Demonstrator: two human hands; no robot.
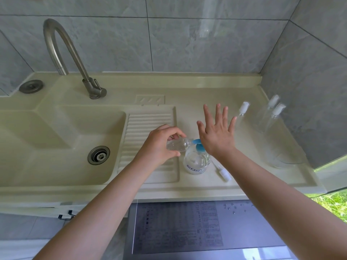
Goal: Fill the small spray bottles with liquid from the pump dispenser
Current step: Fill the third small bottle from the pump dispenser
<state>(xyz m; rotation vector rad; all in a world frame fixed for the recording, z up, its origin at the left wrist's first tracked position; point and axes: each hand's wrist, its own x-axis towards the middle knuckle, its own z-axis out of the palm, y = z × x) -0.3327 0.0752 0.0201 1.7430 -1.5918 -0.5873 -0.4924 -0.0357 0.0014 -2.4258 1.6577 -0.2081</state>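
Head cam is looking down at a cream counter (197,190) with a sink (62,147) built in. The left hand (159,145) is curling its fingers and thumb around a small clear spray bottle (178,145), holding it tipped on its side so the open neck is pointing away from the palm, toward the right hand. That neck is sitting right at the blue spout of the pump dispenser (197,160), touching it or just about; can't tell if liquid is coming out.

The right hand (217,134) is spread flat with fingers straight and apart, not gripping anything, and its heel is resting down on the blue pump top. So the dispenser is directly under that palm, and just beside and below the left hand's grip. The dispenser body is clear with a blue-print label, standing upright on the counter.

Just past the right wrist, on the side away from the left hand, a white sprayer cap (223,173) with its thin tube is lying loose on the counter. Farther out beyond the right fingertips, three more capped spray bottles (273,115) are standing near the wall, well apart from both hands, with a clear bowl (287,160) nearby.

On the far side of the left hand, a metal faucet (73,59) is arching over the sink.
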